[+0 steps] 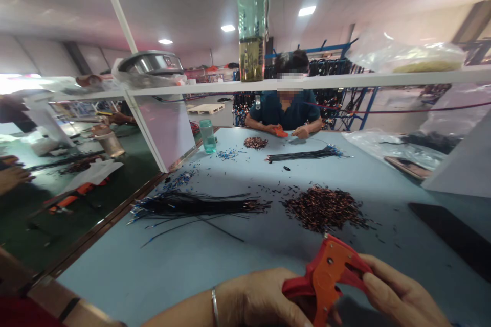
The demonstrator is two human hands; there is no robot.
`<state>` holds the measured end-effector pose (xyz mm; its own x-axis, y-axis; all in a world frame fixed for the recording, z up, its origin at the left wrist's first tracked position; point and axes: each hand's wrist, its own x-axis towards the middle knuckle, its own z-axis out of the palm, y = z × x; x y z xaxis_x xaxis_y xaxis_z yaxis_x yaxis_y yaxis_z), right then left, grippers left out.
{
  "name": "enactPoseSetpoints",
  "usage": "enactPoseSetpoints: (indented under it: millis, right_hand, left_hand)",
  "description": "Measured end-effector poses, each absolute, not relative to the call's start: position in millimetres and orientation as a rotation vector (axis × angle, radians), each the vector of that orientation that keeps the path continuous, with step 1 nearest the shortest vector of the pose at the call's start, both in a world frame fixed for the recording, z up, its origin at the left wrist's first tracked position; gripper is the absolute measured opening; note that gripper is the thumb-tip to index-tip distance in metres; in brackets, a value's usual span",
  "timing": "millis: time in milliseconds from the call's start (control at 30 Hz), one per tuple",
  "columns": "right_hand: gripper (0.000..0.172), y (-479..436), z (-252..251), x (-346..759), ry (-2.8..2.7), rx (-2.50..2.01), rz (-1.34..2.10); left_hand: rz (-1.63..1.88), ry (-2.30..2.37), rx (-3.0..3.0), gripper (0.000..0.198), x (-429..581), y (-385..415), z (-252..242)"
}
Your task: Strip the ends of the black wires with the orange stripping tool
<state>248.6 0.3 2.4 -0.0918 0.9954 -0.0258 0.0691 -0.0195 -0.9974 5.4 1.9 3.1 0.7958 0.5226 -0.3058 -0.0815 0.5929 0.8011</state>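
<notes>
My right hand (399,294) is wrapped round the handles of an orange-red crimping tool (326,278) at the bottom of the view, its jaws pointing up. My left hand (264,299) rests against the tool's left side with a thin bangle on the wrist; its fingers are curled and what they hold is hidden. Ahead on the pale blue table (192,260) lies a bundle of black wires (199,205) with blue ends. To the bundle's right sits a heap of small brown terminals (326,209).
Across the table a person (287,107) works with another orange tool, a wire bundle (303,155) and a small terminal heap (255,142). A teal cup (207,136) stands mid-left. A white shelf rail (345,82) carries a bottle (252,20). Plastic bags lie right.
</notes>
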Motion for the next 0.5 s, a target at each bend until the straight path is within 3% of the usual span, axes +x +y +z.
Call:
enactPoseSetpoints:
  millis: [133,500]
  right_hand:
    - [0.044,4,9,246,-1.112,-1.311,1.233]
    - [0.040,5,11,244,-1.011,-1.268,1.210]
  left_hand:
    - [0.455,0.562,0.783,0.052,5,5,10]
    - [0.584,0.532,0.769,0.049,2,7,5]
